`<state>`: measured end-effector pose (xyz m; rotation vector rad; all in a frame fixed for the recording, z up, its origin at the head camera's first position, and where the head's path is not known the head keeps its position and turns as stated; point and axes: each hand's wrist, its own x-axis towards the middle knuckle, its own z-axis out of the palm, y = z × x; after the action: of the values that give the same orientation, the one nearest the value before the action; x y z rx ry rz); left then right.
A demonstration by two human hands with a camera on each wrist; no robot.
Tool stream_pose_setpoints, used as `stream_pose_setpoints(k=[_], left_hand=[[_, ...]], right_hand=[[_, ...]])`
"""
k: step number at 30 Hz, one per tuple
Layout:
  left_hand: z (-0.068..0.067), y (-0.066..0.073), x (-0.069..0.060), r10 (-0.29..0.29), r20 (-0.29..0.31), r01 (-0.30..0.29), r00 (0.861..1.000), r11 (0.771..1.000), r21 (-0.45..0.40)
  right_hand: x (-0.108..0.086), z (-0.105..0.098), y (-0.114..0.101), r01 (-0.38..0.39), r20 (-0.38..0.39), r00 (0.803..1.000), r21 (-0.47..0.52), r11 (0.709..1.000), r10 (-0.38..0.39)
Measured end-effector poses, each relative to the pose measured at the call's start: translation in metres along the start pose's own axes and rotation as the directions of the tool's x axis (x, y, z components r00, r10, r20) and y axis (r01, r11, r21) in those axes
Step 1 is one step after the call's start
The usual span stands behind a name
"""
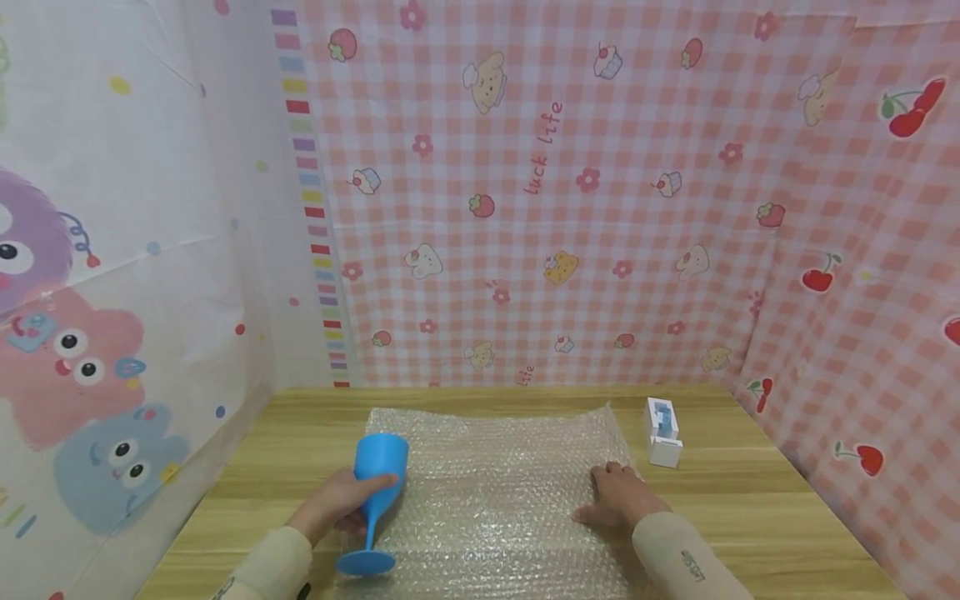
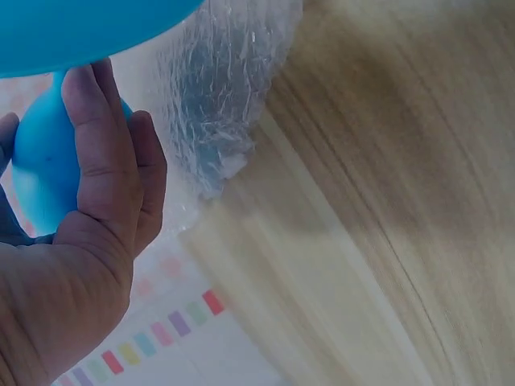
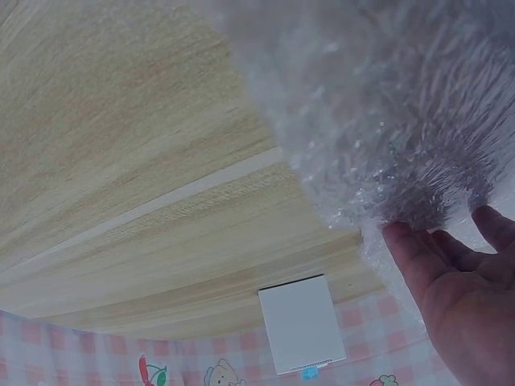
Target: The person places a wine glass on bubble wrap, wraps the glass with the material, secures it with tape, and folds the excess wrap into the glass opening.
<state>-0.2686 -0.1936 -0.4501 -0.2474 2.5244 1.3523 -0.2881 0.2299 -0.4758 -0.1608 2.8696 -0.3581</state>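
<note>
A blue plastic goblet (image 1: 381,458) stands tilted over the left part of a sheet of bubble wrap (image 1: 495,500). My left hand (image 1: 347,497) grips it around the lower bowl and stem, with the thumb across the front; in the left wrist view, the fingers of that hand (image 2: 100,177) wrap the bowl just by the round foot (image 2: 88,28). At the sheet's right side my right hand (image 1: 618,497) rests on the bubble wrap. The right wrist view has its fingertips (image 3: 398,233) touching the film (image 3: 378,121), fingers spread and lightly bent.
A small white box-like dispenser (image 1: 664,450) with a blue part inside stands on the wooden table (image 1: 757,500) at the right. Patterned cloth (image 1: 525,317) hangs behind the table and along both sides.
</note>
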Motion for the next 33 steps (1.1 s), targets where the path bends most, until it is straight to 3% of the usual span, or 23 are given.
stream_pose_setpoints(k=[7, 14, 20, 27, 33], left_hand=[[0.002, -0.006, 0.005, -0.044, 0.004, 0.043, 0.999, 0.996, 0.082], [0.004, -0.006, 0.004, -0.02, 0.026, 0.019, 0.999, 0.999, 0.046], [-0.005, -0.009, 0.002, -0.005, 0.054, 0.003, 0.999, 0.999, 0.038], [-0.014, -0.016, 0.006, -0.002, -0.021, 0.005, 1.0, 0.991, 0.131], [-0.013, -0.022, 0.007, -0.011, -0.04, 0.017, 0.999, 0.987, 0.159]], right_hand=[[-0.001, 0.0, -0.001, -0.013, 0.007, 1.0, 0.008, 1.0, 0.013], [-0.002, 0.002, 0.0, -0.005, -0.012, 1.0, 0.009, 1.0, 0.005], [-0.002, 0.002, 0.002, 0.006, -0.022, 1.0, 0.012, 1.0, -0.005], [-0.001, 0.0, 0.0, -0.017, 0.002, 1.0, 0.006, 1.0, 0.017], [-0.001, 0.0, 0.0, -0.017, 0.0, 1.0, 0.01, 1.0, 0.017]])
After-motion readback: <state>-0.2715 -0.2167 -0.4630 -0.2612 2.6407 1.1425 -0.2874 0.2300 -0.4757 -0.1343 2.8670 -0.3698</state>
